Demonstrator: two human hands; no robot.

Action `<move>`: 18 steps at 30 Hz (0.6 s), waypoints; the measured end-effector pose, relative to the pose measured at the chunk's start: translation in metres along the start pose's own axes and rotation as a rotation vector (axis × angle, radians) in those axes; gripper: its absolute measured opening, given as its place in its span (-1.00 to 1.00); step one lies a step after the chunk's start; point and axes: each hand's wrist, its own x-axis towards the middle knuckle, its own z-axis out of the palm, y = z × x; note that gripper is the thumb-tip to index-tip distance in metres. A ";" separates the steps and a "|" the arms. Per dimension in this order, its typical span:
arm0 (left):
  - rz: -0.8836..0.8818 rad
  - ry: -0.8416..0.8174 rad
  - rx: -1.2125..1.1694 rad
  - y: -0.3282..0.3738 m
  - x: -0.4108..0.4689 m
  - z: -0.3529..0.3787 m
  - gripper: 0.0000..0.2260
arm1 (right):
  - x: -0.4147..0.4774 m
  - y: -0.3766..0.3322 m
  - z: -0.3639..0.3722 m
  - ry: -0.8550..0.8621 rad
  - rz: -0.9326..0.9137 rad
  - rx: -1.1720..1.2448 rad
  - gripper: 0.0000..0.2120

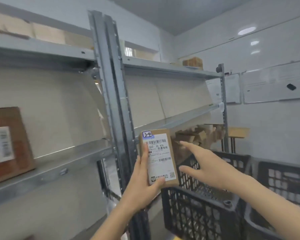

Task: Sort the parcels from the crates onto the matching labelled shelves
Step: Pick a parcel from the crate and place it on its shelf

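My left hand (144, 184) grips a small brown cardboard parcel (160, 153) from below and behind, thumb on its white shipping label. The label faces me and carries a handwritten "24" at its top left corner. My right hand (203, 163) hovers just right of the parcel with fingers spread and straight, not touching it. Both hands are raised in front of the grey metal shelving (111, 94). A black plastic crate (203, 210) stands below the hands.
A second dark crate (284, 177) sits at the right. A large brown box (9, 144) rests on the left middle shelf. Several small boxes (197, 135) pile on a lower right shelf; one box (192, 63) sits on top. Whiteboards (275, 87) hang on the right wall.
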 end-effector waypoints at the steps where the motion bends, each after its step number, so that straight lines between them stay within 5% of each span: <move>1: -0.021 0.022 0.023 -0.003 -0.016 -0.019 -0.06 | 0.000 -0.018 0.008 -0.008 -0.021 0.023 -0.23; 10: -0.226 0.141 0.107 -0.001 -0.146 -0.119 -0.06 | -0.016 -0.150 0.069 -0.205 -0.192 0.250 -0.09; 18: -0.404 0.201 0.181 0.026 -0.248 -0.116 -0.08 | -0.067 -0.188 0.100 -0.393 -0.266 0.353 -0.08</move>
